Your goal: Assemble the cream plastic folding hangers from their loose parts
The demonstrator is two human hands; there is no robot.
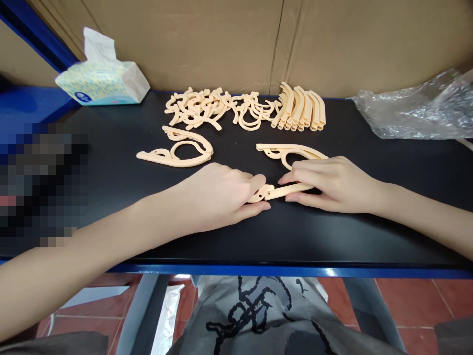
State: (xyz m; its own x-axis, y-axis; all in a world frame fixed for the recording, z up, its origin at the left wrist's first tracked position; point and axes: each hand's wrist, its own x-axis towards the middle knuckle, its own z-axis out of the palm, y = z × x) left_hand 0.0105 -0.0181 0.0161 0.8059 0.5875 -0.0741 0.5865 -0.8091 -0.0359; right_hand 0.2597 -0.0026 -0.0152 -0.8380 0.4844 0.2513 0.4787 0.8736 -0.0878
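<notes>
My left hand (221, 195) and my right hand (328, 182) meet near the middle of the black table (111, 197). Between them lies a cream plastic piece (275, 191); my left fingers curl over its rounded end and my right fingers press on its straight arm. A second cream curved piece (284, 150) lies just behind my right hand, partly hidden by it. Another assembled cream piece (177, 150) rests to the left, apart from both hands.
A heap of loose cream hooks (218, 108) and a row of stacked cream bars (301, 108) lie at the back. A tissue pack (101, 81) sits back left, a clear plastic bag (417, 106) back right. Cardboard stands behind the table. The blue front edge (295, 271) is close.
</notes>
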